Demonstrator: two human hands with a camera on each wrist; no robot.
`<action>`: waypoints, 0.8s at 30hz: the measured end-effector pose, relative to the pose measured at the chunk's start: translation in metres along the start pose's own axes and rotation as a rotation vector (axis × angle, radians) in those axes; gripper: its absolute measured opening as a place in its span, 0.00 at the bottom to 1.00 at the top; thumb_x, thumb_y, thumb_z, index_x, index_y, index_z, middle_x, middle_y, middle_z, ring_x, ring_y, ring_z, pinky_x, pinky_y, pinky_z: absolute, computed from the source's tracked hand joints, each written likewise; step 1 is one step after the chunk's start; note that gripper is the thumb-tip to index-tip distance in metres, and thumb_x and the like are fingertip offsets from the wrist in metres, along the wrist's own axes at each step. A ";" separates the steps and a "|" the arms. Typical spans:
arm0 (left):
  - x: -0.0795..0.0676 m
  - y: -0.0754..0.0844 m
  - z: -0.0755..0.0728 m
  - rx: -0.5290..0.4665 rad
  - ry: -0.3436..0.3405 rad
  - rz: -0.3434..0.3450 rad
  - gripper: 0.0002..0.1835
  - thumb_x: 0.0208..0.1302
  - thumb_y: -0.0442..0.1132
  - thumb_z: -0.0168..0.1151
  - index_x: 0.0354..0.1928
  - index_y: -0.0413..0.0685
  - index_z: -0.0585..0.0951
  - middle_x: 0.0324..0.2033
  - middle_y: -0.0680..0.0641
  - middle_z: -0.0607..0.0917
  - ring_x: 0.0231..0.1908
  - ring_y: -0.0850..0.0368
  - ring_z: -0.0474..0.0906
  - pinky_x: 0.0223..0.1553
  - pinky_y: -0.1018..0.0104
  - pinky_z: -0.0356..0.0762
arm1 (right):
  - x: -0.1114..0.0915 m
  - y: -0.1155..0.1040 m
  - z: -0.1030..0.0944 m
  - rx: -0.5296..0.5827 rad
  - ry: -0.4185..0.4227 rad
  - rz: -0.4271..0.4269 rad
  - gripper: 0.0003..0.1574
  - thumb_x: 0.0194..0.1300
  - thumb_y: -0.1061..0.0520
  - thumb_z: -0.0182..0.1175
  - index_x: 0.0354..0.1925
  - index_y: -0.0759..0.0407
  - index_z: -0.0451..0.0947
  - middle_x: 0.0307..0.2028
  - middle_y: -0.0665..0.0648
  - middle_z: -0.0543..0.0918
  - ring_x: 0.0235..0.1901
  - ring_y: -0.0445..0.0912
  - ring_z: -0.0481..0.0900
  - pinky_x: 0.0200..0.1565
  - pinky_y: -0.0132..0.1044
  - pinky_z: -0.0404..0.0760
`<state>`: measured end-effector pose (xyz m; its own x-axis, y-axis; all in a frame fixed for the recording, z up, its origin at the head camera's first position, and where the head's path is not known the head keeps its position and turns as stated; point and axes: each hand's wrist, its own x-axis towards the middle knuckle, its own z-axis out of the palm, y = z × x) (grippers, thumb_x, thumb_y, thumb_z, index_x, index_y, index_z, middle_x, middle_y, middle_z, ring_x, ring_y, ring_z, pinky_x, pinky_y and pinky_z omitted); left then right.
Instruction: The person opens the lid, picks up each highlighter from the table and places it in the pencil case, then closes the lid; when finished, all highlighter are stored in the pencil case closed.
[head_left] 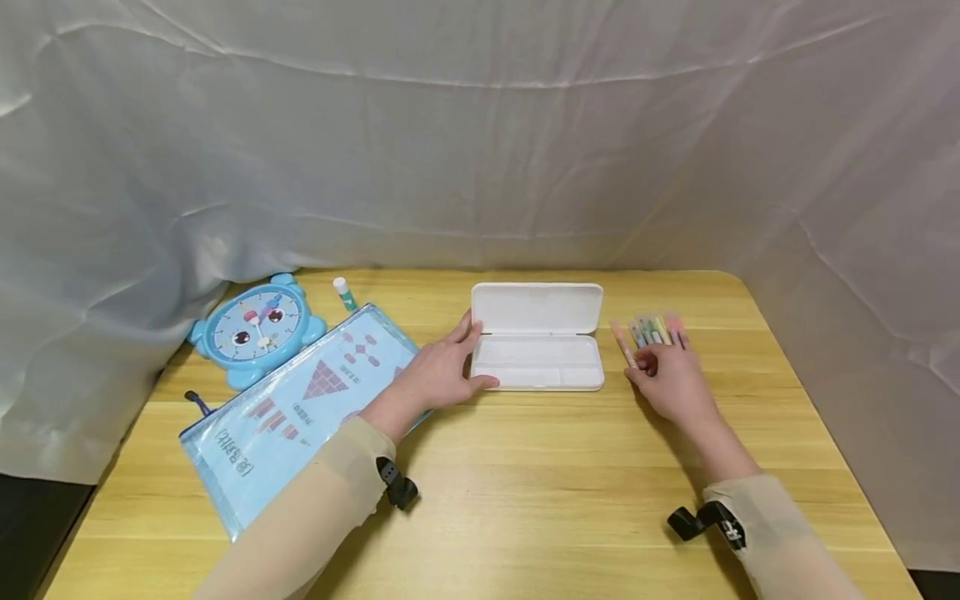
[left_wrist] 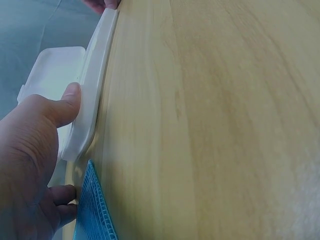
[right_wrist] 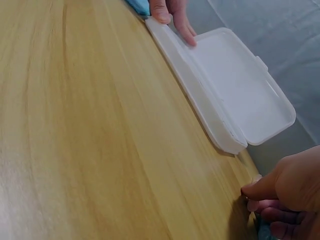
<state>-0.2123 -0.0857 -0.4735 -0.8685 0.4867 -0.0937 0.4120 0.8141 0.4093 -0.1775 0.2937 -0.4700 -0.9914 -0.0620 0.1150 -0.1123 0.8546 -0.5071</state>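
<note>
A white pencil case [head_left: 537, 375] stands on the table with its lid [head_left: 537, 308] raised, and its compartments show nothing inside. My left hand [head_left: 442, 367] holds its left end, thumb at the front wall and a finger up by the lid. To the right of the case, my right hand [head_left: 675, 383] pinches a slim peach-coloured pen [head_left: 622, 340] between thumb and finger. Just beyond that hand lies a clear pack of coloured pens [head_left: 651, 327], partly covered by the fingers. In the right wrist view, the right hand [right_wrist: 295, 187] hides most of the pen.
A blue zip pouch [head_left: 300, 408] with printed shapes lies at the left, partly under the left forearm. Behind it are a blue animal-shaped toy clock [head_left: 243, 354] and a glue stick [head_left: 344, 293]. A pale curtain [head_left: 480, 150] hangs behind the wooden table [head_left: 540, 492].
</note>
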 end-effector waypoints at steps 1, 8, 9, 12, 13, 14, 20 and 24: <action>0.000 0.000 0.000 0.000 0.000 0.000 0.56 0.69 0.70 0.63 0.85 0.50 0.49 0.84 0.48 0.42 0.63 0.33 0.77 0.63 0.49 0.74 | 0.000 -0.001 0.000 -0.003 -0.002 0.002 0.14 0.65 0.60 0.74 0.41 0.72 0.85 0.30 0.58 0.86 0.36 0.57 0.81 0.48 0.57 0.76; 0.000 0.002 -0.001 0.004 -0.008 -0.006 0.56 0.69 0.70 0.63 0.85 0.49 0.48 0.84 0.46 0.42 0.64 0.33 0.77 0.64 0.49 0.74 | 0.004 -0.003 0.000 0.000 0.006 0.002 0.09 0.65 0.62 0.72 0.35 0.69 0.85 0.27 0.57 0.85 0.39 0.61 0.79 0.56 0.60 0.69; 0.000 0.002 -0.001 0.006 -0.011 -0.007 0.56 0.70 0.70 0.62 0.85 0.49 0.47 0.84 0.45 0.42 0.64 0.33 0.76 0.64 0.49 0.74 | 0.004 -0.003 0.000 0.002 0.009 0.003 0.08 0.65 0.62 0.72 0.35 0.69 0.85 0.27 0.57 0.85 0.39 0.60 0.79 0.56 0.60 0.69; 0.000 0.003 0.000 0.022 -0.018 -0.011 0.56 0.70 0.70 0.62 0.85 0.49 0.48 0.84 0.44 0.43 0.64 0.33 0.76 0.62 0.48 0.75 | 0.003 -0.003 -0.001 0.024 0.010 0.009 0.08 0.66 0.63 0.71 0.37 0.71 0.85 0.29 0.58 0.85 0.36 0.58 0.80 0.52 0.56 0.72; 0.000 0.003 0.000 0.032 -0.016 -0.012 0.56 0.70 0.70 0.61 0.85 0.49 0.48 0.84 0.44 0.43 0.64 0.33 0.77 0.61 0.48 0.76 | 0.002 -0.003 -0.002 0.032 0.011 0.012 0.09 0.67 0.63 0.70 0.38 0.71 0.85 0.30 0.58 0.85 0.35 0.56 0.80 0.49 0.54 0.74; 0.000 0.003 0.000 0.045 -0.017 -0.016 0.56 0.70 0.71 0.61 0.86 0.49 0.48 0.84 0.44 0.43 0.62 0.33 0.78 0.58 0.49 0.78 | 0.002 -0.004 -0.003 0.039 0.012 0.019 0.10 0.68 0.63 0.70 0.40 0.72 0.85 0.30 0.59 0.85 0.34 0.55 0.80 0.45 0.52 0.76; 0.000 0.005 -0.002 0.113 -0.013 -0.040 0.56 0.68 0.75 0.58 0.86 0.53 0.50 0.84 0.47 0.46 0.34 0.44 0.83 0.26 0.57 0.76 | -0.001 -0.009 -0.014 0.083 0.032 0.014 0.11 0.72 0.64 0.66 0.45 0.74 0.84 0.33 0.61 0.83 0.32 0.52 0.78 0.34 0.41 0.76; 0.000 0.006 -0.003 0.136 -0.009 -0.038 0.56 0.68 0.76 0.57 0.86 0.54 0.51 0.84 0.47 0.47 0.28 0.49 0.77 0.21 0.59 0.70 | -0.001 -0.012 -0.022 0.129 0.072 -0.005 0.11 0.73 0.65 0.63 0.47 0.75 0.83 0.35 0.63 0.83 0.34 0.52 0.78 0.34 0.34 0.74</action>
<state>-0.2110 -0.0816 -0.4688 -0.8819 0.4570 -0.1155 0.4128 0.8671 0.2789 -0.1735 0.2950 -0.4457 -0.9839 -0.0251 0.1768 -0.1298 0.7809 -0.6110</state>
